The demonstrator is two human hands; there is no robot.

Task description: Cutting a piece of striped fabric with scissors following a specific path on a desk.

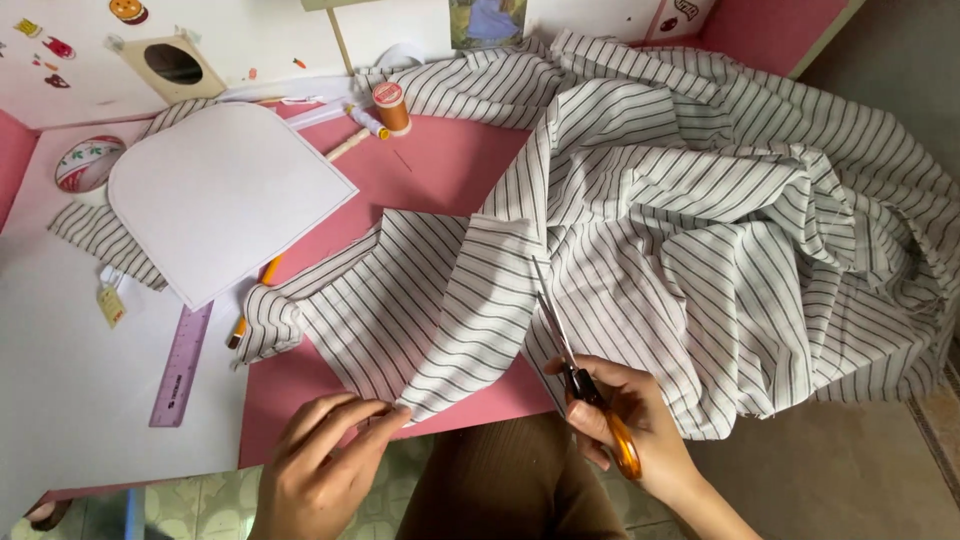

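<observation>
Scissors [575, 355] with orange handles are held in the right hand [625, 425], the blades pointing up and slightly left, away from the body, along the stripes of the striped fabric [700, 230]. The blades are seen only a little parted, and their tips lie on the cloth near a fold where a flatter striped panel [400, 300] meets the bunched mass on the right. The long axis of the scissors runs nearly in line with that fold.

The right hand's fingers are curled through the handle loops, closed around them rather than spread. The left hand [320, 465] is placed at the near edge of the flatter panel, its thumb and fingers pressed together to pinch the lower corner of the cloth just at the edge of the pink table [430, 165]. The two hands lie near each other, the pinched corner being left of the scissors.

Further off to the left, a white rounded paper pattern [220, 190] is laid over more striped cloth, with a purple ruler [182, 365] beside it and an orange thread spool [391, 105] beyond.
</observation>
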